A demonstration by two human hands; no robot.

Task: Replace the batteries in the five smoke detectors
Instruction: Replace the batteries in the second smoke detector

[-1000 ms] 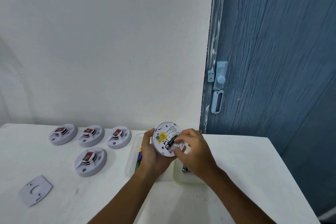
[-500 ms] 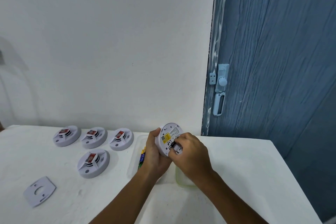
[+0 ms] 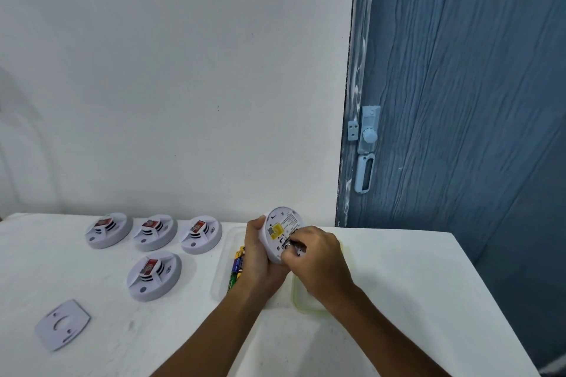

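A plain room in a home, set up as a makeshift work spot.

A bare white wall (image 3: 168, 70) met a blue wooden door (image 3: 459, 86) fitted with a pale painted-over latch (image 3: 367, 131). A white tabletop (image 3: 398, 285) stood against the wall, carrying household smoke detectors (image 3: 108, 229) and a clear tray (image 3: 223, 269) of batteries (image 3: 237, 263).
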